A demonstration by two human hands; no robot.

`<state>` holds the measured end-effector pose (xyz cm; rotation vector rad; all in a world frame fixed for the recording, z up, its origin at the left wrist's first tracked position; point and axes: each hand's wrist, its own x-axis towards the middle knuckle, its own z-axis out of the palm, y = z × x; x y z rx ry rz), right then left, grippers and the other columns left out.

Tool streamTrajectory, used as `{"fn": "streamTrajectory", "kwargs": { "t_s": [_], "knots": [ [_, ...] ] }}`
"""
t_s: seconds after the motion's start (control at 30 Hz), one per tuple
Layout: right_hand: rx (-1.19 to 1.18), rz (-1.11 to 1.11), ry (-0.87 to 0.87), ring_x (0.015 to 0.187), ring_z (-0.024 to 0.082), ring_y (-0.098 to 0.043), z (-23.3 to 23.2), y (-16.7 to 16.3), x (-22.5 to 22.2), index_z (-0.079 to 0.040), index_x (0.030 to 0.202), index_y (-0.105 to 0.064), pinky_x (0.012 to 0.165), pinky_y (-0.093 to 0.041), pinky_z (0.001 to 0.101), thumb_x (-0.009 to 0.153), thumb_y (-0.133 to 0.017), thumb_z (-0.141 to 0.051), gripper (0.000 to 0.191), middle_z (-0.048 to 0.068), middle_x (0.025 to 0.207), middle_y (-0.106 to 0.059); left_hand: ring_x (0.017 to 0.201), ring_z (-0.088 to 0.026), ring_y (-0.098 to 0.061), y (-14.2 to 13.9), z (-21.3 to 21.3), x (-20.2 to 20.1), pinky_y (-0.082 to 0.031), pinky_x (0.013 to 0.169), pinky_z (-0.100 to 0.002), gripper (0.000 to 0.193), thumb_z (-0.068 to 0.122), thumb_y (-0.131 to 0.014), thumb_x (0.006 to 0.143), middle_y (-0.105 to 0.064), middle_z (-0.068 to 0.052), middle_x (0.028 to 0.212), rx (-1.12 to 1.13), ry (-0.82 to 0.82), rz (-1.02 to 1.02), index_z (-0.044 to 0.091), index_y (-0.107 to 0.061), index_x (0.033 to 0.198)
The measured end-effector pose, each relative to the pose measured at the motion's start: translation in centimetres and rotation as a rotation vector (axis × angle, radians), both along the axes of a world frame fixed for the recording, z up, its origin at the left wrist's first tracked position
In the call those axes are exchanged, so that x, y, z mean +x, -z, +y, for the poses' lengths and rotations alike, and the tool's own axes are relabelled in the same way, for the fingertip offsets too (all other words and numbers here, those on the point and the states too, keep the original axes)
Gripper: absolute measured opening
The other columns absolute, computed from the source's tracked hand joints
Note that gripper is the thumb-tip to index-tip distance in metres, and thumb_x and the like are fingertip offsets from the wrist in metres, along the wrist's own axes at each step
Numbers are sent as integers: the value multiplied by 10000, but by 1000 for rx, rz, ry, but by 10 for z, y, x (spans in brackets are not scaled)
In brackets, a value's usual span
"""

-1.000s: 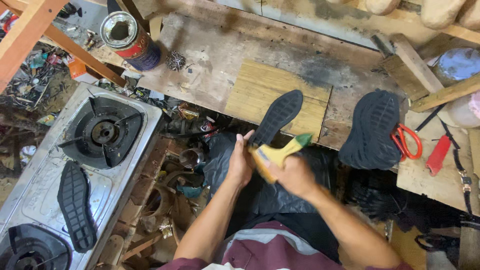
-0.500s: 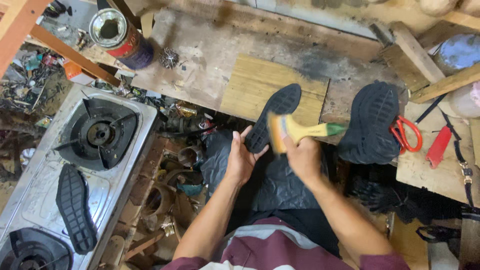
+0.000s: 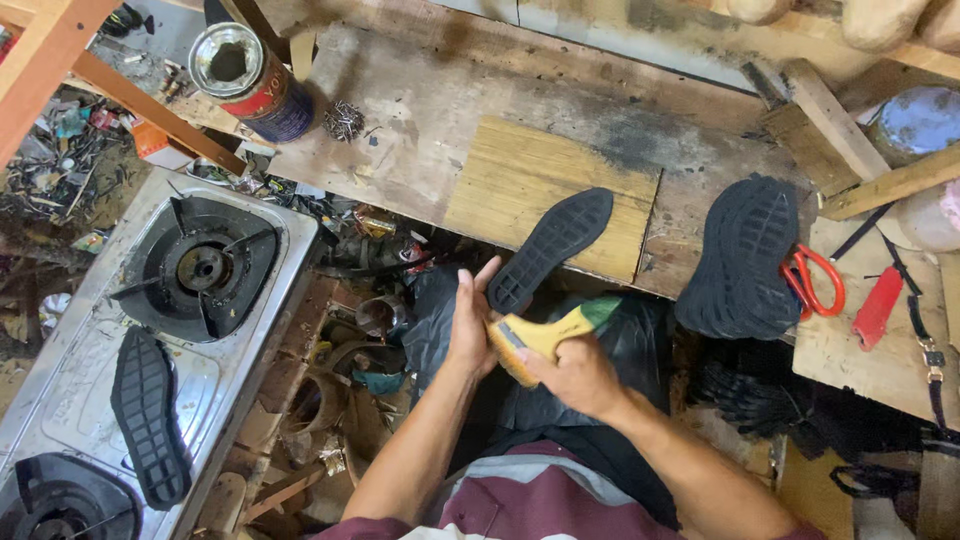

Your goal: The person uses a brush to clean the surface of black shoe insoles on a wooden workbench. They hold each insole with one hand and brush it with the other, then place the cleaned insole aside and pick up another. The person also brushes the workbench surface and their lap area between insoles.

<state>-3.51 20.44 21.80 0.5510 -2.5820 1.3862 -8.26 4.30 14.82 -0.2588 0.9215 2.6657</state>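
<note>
left hand (image 3: 470, 325) gripping black sole (image 3: 550, 250) by its near end, long axis running up-right over bench (image 3: 420, 120) | right hand (image 3: 575, 375) clenched on yellow brush (image 3: 545, 335), bristles touching left palm just below sole

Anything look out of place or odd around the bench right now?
Yes: a black rubber shoe sole lies on the steel gas stove, between its two burners, an odd spot for rubber. Another black sole stack overhangs the stained wooden bench edge.
</note>
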Motion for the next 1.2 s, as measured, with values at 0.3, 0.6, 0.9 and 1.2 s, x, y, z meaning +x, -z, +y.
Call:
{"fn": "streamTrajectory", "kwargs": {
  "t_s": [0.3, 0.6, 0.9, 1.2],
  "knots": [
    [216, -268, 129, 739, 243, -749, 32, 16, -96, -50, 996, -771, 652, -577, 400, 877, -754, -400, 369, 155, 863, -764, 1201, -247, -629, 28, 5, 8, -561, 979, -546, 467, 227, -498, 1039, -603, -94, 1352, -24, -68, -15, 56, -451, 1471],
    [952, 338, 383, 607, 330, -674, 72, -6, -135, -108, 945, -760, 504, -524, 453, 1001, -728, -341, 241, 187, 872, -703, 1167, -230, -653, 30, 2, 9, -589, 944, -530, 428, 194, -471, 1048, -636, -99, 1328, -58, -66, -37, 85, -480, 1461],
    [255, -49, 185, 638, 233, -710, 66, -6, -116, -59, 1003, -793, 531, -539, 395, 888, -721, -429, 394, 148, 751, -744, 1164, -236, -649, 19, 5, 9, -582, 952, -512, 424, 180, -453, 1049, -634, -89, 1323, -60, -53, -27, 84, -462, 1462],
    [209, 165, -246, 786, 251, -721, 17, 3, -69, -122, 1010, -790, 644, -571, 399, 956, -680, -333, 244, 130, 886, -750, 1111, -273, -656, 40, 10, 6, -558, 899, -494, 523, 126, -445, 1001, -649, -134, 1299, -66, -91, 6, 84, -464, 1522]
  ]
}}
